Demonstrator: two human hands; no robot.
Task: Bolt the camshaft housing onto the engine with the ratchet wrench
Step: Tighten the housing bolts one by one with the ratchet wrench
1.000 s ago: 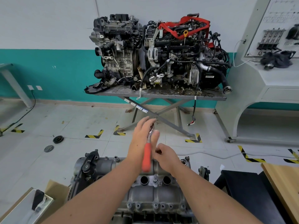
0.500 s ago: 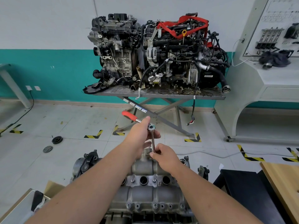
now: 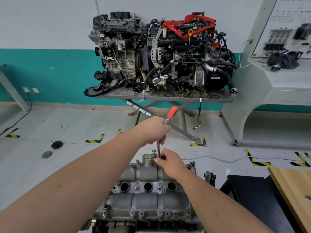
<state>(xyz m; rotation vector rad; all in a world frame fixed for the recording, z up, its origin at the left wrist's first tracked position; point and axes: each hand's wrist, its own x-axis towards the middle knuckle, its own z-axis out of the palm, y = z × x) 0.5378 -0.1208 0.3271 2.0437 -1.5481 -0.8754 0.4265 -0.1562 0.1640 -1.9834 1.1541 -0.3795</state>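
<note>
Under left hand (image 3: pixel 154 130) | ratchet wrench (image 3: pixel 170 116) | right hand (image 3: pixel 168 161) steadies extension

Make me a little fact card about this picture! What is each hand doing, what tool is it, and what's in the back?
left hand: grips the ratchet near its head
right hand: steadies the extension bar at its lower end
ratchet: red handle points up and away to the right
housing: grey metal, under both hands
loose bolt: stands up beside the bar
back: two engines on a table
</note>
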